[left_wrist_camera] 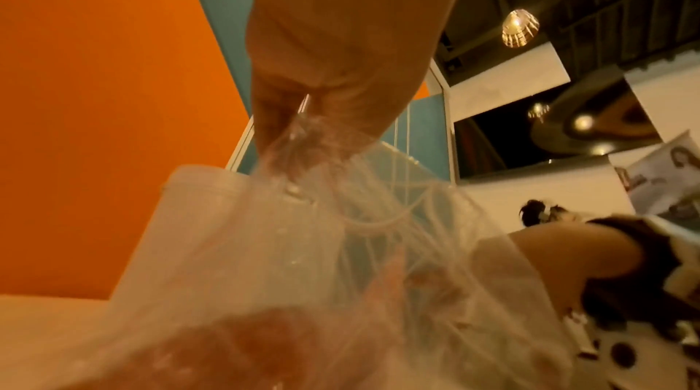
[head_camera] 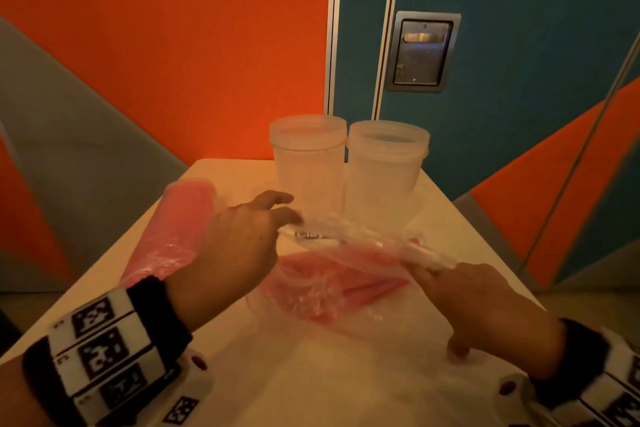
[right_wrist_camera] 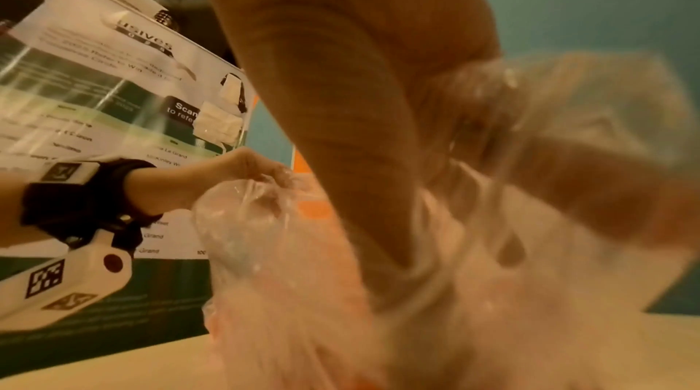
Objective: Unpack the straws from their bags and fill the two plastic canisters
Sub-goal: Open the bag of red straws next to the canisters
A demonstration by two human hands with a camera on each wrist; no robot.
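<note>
Left hand (head_camera: 228,253) pinching the near-left end of the clear straw bag (head_camera: 346,267) at table centre, right hand (head_camera: 485,302) gripping its rolled top edge at 3 o'clock (red straws (head_camera: 367,288) lying inside, bag mouth stretched between both). Two plastic canisters (head_camera: 349,163) touching at 12 o'clock, hard against the far table (head_camera: 311,374) edge, mouths open. Second pink straw bag (head_camera: 173,229) at 10 o'clock along the left edge; bare tabletop at 6 o'clock.

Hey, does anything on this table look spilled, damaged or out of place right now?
Nothing stands out. The two clear plastic canisters stand upright and empty. The left hand and right hand hold a crumpled clear bag of red straws; another pink bagged bundle lies alongside.
</note>
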